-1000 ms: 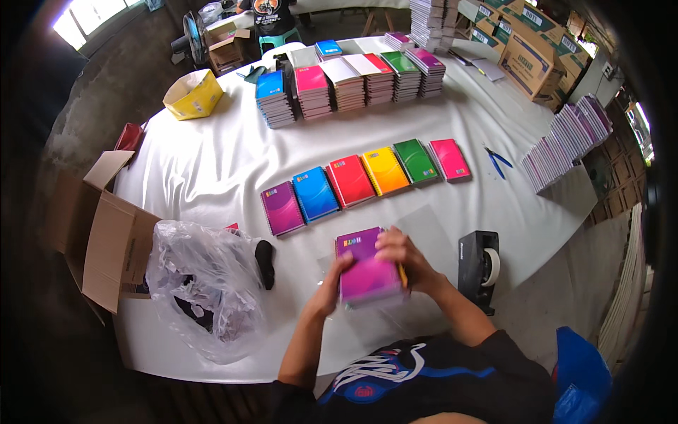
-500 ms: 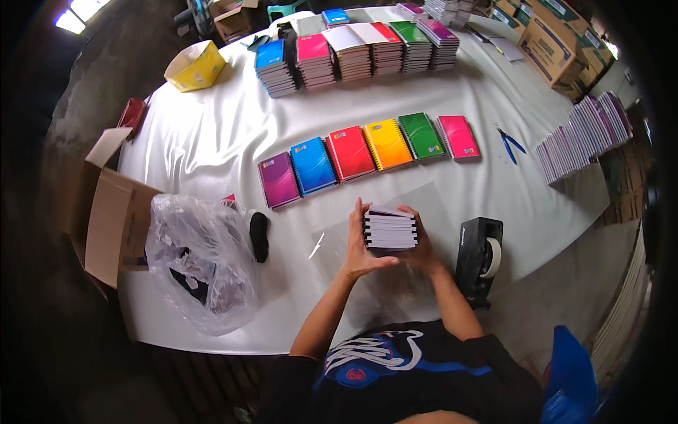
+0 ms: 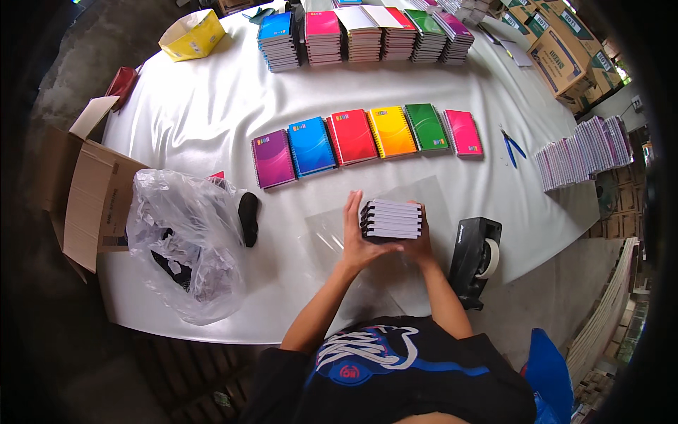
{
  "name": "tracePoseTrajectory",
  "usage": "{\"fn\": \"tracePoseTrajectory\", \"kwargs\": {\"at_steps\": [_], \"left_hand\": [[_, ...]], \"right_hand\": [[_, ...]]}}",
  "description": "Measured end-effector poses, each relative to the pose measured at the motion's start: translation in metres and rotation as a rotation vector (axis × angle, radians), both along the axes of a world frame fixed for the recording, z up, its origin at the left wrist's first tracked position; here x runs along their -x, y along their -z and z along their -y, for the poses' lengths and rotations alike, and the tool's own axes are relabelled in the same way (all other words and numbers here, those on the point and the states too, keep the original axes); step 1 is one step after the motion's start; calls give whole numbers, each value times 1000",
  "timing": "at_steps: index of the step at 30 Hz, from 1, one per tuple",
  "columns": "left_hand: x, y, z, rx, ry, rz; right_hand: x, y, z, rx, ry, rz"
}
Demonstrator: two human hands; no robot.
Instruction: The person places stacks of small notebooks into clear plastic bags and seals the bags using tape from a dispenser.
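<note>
Stack of white-paged, black-bound notebooks: held to the left of the black tape dispenser; ends turned up, bound edges leftward, long axis seemingly upright. Hands: left hand pressed to the bound side, fingers extended; right hand, partly hidden, clasped to the opposite side. Clear plastic sheet: spread on the white-covered worktop, left of the dispenser.

The counter has a smooth, satiny white sheen. The row of notebooks has glossy covers; the stack between the fingers shows matt paper edges. Left: crinkled, shiny plastic bag, matt cardboard box.
</note>
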State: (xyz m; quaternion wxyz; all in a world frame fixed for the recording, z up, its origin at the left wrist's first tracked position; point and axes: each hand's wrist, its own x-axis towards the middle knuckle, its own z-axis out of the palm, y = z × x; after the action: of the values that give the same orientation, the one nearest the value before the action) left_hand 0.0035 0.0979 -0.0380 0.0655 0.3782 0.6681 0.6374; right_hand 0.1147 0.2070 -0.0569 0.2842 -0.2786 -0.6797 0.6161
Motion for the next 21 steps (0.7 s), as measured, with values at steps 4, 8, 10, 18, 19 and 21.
{"fn": "tracePoseTrajectory", "kwargs": {"at_steps": [4,8,10,18,19,21], "left_hand": [[-25,-18,29,90,-157,-151],[-44,-31,41,146,-158,0],[-43,-34,40,117,-142,27],[-15,-29,34,139,-127,-78],[-13,-29,34,141,-141,-78],[0,-49,31,242,-59,-1]], "right_hand": [[0,-5,2,-116,-19,-12],[2,-9,4,-71,-22,-61],[0,-2,0,-99,-36,-86],[2,-9,2,-100,-48,-1],[3,-9,2,-88,-50,-20],[2,-7,1,-60,-51,-54]]}}
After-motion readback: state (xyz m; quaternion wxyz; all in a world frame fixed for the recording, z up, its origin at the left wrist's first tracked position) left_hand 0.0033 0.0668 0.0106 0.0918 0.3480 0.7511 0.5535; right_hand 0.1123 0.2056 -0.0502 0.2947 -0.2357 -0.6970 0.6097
